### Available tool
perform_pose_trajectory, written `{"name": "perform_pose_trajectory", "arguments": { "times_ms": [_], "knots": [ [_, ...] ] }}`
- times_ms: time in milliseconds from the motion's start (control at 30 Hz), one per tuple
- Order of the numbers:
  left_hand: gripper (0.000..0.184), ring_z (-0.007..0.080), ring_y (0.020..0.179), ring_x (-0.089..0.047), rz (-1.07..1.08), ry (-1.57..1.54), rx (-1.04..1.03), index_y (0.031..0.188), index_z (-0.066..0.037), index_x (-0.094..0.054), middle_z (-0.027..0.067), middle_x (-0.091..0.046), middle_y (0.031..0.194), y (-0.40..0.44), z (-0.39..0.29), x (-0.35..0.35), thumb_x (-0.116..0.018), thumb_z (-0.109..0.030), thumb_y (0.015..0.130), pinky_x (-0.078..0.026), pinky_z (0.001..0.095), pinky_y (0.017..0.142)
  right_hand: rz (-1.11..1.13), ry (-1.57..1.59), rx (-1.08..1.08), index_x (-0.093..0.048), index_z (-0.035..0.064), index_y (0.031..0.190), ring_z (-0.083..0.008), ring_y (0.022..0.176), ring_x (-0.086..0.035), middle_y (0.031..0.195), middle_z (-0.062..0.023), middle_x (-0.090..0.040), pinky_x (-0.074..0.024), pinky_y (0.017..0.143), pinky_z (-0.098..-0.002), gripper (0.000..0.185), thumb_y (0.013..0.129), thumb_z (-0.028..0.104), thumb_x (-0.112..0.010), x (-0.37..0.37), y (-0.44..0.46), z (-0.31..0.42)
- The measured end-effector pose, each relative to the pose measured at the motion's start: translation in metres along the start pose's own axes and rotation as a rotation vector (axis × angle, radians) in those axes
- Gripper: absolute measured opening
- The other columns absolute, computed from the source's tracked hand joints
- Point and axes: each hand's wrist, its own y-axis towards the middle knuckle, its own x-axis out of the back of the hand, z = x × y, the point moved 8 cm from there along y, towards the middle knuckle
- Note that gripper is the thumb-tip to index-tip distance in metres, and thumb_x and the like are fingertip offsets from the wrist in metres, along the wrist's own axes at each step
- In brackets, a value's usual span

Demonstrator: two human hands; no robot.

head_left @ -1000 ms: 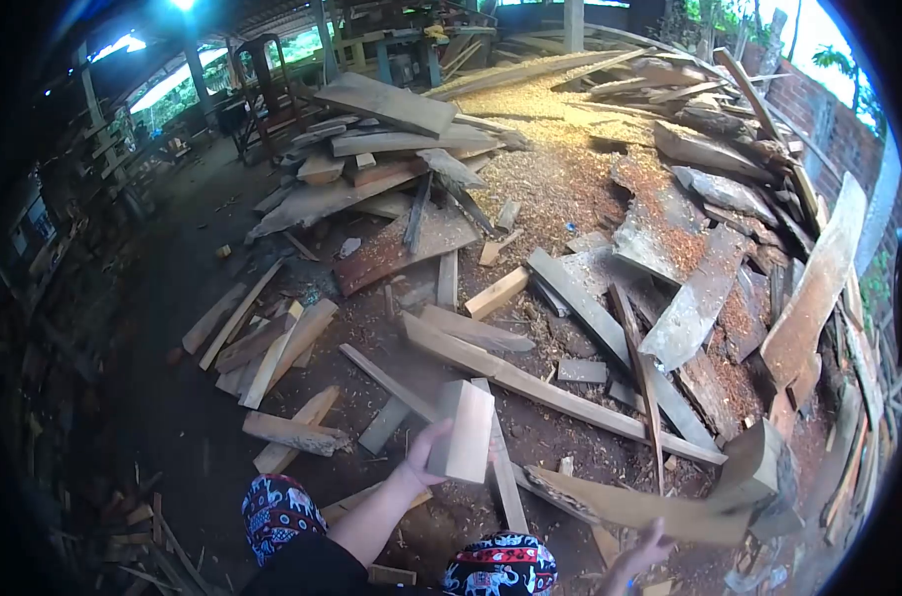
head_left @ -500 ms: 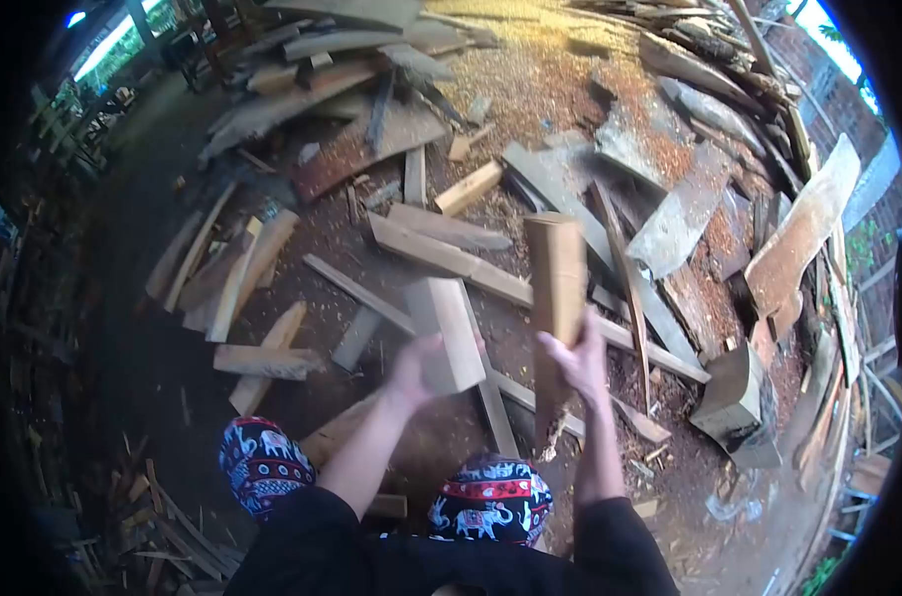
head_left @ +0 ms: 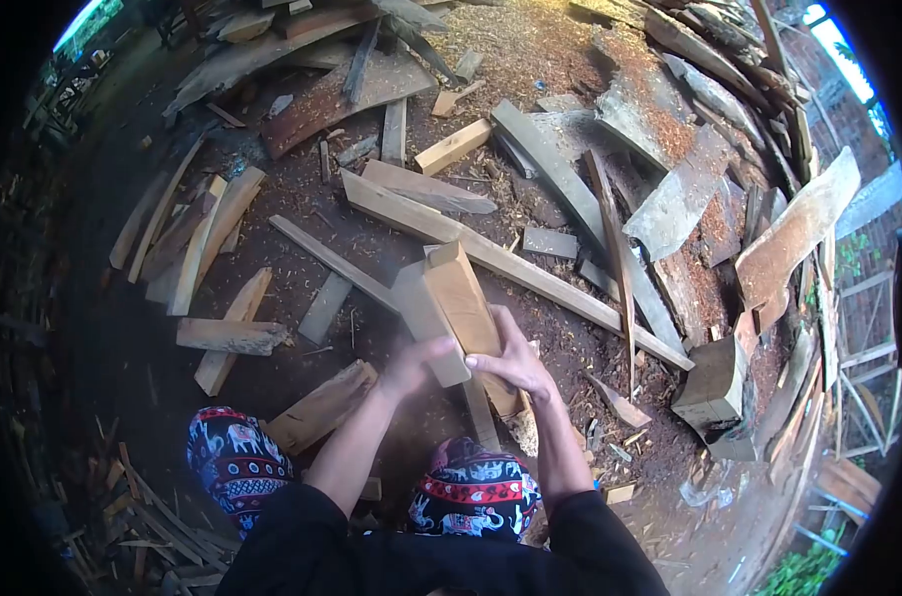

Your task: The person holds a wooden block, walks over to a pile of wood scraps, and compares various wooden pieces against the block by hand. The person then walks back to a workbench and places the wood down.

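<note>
My left hand (head_left: 409, 369) is closed on the lower end of a pale wood block (head_left: 419, 306), slightly smeared by motion. In my right hand (head_left: 516, 362) is a browner, longer wood block (head_left: 462, 296), with the thumb lying across its lower part. Both blocks are tilted and lie side by side in front of me, seemingly touching. The brown block's lower end shows a rough, broken edge. Beneath them, a narrow board (head_left: 482, 417) lies on the ground close to my knee.
A long beam (head_left: 530, 275) crosses the ground ahead. Scattered offcuts lie left, including a short wood piece (head_left: 230, 336). A thick wood chunk (head_left: 714, 392) sits at the right, near piled slabs (head_left: 803, 233). Wood chips (head_left: 530, 50) cover the far ground.
Both blocks were apart; now they are side by side. My right hand moved left and the brown block leaned leftward. The view also shifted a little.
</note>
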Motion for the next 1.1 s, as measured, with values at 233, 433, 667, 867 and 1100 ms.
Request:
{"name": "perform_pose_trajectory", "arguments": {
  "times_ms": [233, 433, 667, 867, 1100],
  "knots": [
    [0.095, 0.0227, 0.120, -0.048, 0.077, 0.393, -0.144, 0.142, -0.004, -0.024, 0.0111, -0.046, 0.128, -0.007, -0.007, -0.020, -0.080, -0.017, 0.066, -0.042, 0.0387, 0.100, 0.107, -0.049, 0.016, -0.040, 0.0021, 0.132, -0.0196, 0.118, -0.049, 0.121, -0.0097, -0.053, -0.0390, 0.102, -0.0355, 0.098, 0.054, 0.029, -0.095, -0.002, -0.021, 0.039],
    [0.104, 0.0280, 0.129, -0.036, 0.107, 0.533, -0.227, 0.142, -0.002, -0.020, 0.0158, -0.035, 0.135, -0.031, -0.020, -0.050, -0.085, -0.023, 0.062, -0.033, 0.0447, 0.107, 0.114, -0.119, 0.027, -0.036, 0.0013, 0.135, -0.0227, 0.123, -0.046, 0.129, -0.0139, -0.048, -0.0366, 0.105, -0.0386, 0.108, 0.052, 0.036, -0.095, 0.001, -0.046, 0.052],
    [0.100, 0.0260, 0.121, -0.045, 0.069, 0.313, -0.142, 0.142, -0.002, -0.021, 0.0125, -0.043, 0.128, -0.025, -0.022, -0.049, -0.082, -0.020, 0.065, -0.039, 0.0406, 0.102, 0.092, -0.097, -0.034, -0.036, 0.0014, 0.135, -0.0260, 0.118, -0.053, 0.124, -0.0173, -0.056, -0.0421, 0.101, -0.0393, 0.103, 0.058, 0.039, -0.093, 0.000, -0.044, 0.056],
    [0.065, 0.0231, 0.110, -0.059, -0.228, -0.072, 0.059, 0.131, -0.002, -0.044, 0.0106, -0.057, 0.116, -0.037, 0.025, 0.017, -0.071, -0.009, 0.073, -0.048, 0.0405, 0.096, -0.076, -0.567, -0.133, -0.047, -0.0012, 0.128, -0.0292, 0.103, -0.065, 0.108, -0.0216, -0.066, -0.0499, 0.090, -0.0397, 0.087, 0.062, 0.039, -0.088, 0.046, -0.038, 0.015],
    [0.057, 0.0271, 0.109, -0.060, -0.397, -0.125, 0.075, 0.128, -0.002, -0.047, 0.0110, -0.058, 0.116, -0.041, 0.037, 0.075, -0.071, -0.015, 0.077, -0.047, 0.0431, 0.097, -0.257, -1.027, -0.299, -0.046, 0.0074, 0.131, -0.0363, 0.113, -0.055, 0.121, -0.0205, -0.057, -0.0446, 0.094, -0.0474, 0.086, 0.063, 0.043, -0.085, 0.110, -0.044, -0.066]
  ]
}}
